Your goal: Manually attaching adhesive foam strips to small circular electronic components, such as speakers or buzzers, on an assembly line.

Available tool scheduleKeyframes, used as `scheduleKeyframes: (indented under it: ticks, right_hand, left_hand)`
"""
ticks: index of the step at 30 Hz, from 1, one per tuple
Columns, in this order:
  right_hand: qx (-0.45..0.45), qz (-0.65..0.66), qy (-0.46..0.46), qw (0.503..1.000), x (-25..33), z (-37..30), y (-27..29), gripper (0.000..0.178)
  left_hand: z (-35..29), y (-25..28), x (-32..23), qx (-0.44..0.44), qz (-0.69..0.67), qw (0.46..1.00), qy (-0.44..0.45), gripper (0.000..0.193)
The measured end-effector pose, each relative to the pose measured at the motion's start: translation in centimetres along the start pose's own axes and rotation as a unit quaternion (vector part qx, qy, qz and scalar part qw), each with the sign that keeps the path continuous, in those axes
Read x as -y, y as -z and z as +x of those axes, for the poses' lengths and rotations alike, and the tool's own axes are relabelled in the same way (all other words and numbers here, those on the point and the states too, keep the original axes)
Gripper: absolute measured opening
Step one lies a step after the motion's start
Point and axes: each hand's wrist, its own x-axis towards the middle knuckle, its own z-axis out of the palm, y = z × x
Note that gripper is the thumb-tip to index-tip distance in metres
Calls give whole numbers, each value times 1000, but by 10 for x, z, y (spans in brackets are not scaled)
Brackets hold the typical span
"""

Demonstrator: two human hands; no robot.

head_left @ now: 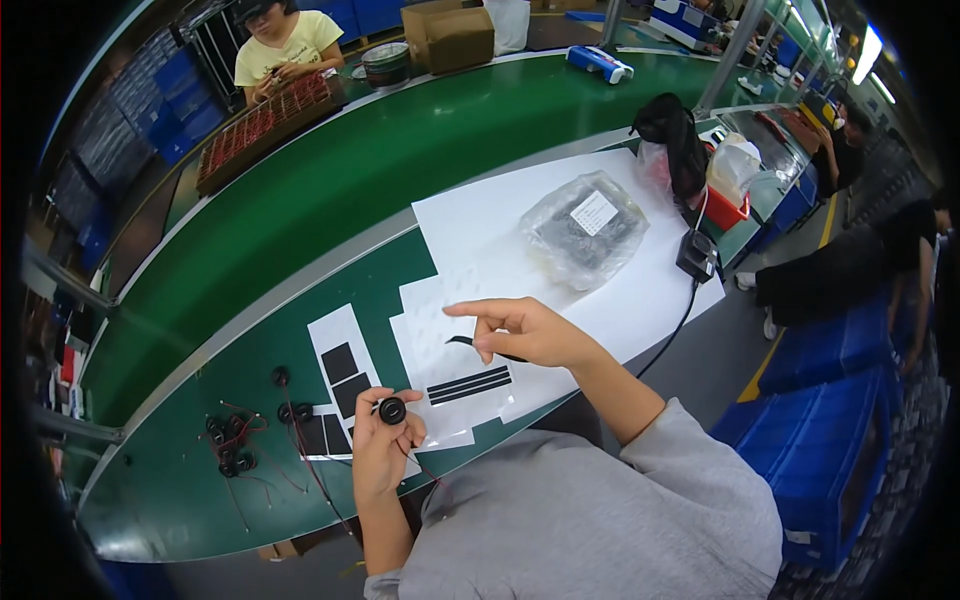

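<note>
My left hand (pixel 378 455) is closed round a small round black speaker (pixel 392 410), its face turned up; thin red and black wires trail below the hand. Over the white sheets, my right hand (pixel 530 332) has its index finger stretched out to the left. Its other fingers are curled on slim black tweezers (pixel 460 340) with a curved tip; the rest of them is hidden. Beneath that hand, black strips (pixel 468 385) lie side by side on a backing sheet. Left of it are black square pads (pixel 339 364) on white backing.
Several wired speakers (pixel 235 460) lie on the green table at left. A clear plastic bag (pixel 585 230) with a label sits on white paper (pixel 480 215). Farther right are a black adapter (pixel 697 255) and a red bin (pixel 727 208). A person (pixel 285 50) works across the green belt (pixel 370 150).
</note>
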Motion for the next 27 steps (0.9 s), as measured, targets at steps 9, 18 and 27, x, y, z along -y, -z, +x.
scheduleKeyframes:
  ticks: [9,18,27]
  right_hand:
    - [21,39,-18,999,-8,-1,-5,10]
    - [48,37,-31,998,-14,19,-7,9]
    - [-13,-48,-108,993,-24,65,9,23]
  left_hand:
    - [-1,-6,-2,32,83,996,19,32]
    - [2,4,-17,24,43,999,-3,29]
    - [11,40,-20,-92,36,994,-36,20]
